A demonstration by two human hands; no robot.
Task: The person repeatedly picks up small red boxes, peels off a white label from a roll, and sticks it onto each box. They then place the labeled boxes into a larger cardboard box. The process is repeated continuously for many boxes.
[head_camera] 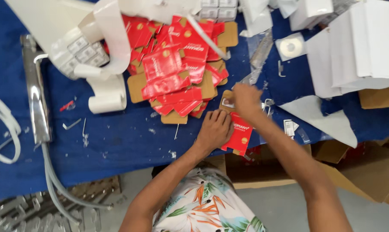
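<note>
My left hand (214,129) presses down on a flat red carton (238,133) lying near the front edge of the blue table (117,146). My right hand (246,99) pinches the carton's brown cardboard flap (225,102) at its far end, fingers closed on it. A heap of flat red and brown cartons (177,73) lies just beyond both hands.
A roll of white backing paper (108,96) and a sheet of silver labels (80,51) lie at the left. White sheets and boxes (357,47) are stacked at the right. A chrome bar (35,94) with grey hoses sits far left. Brown boxes (366,167) stand below the table edge.
</note>
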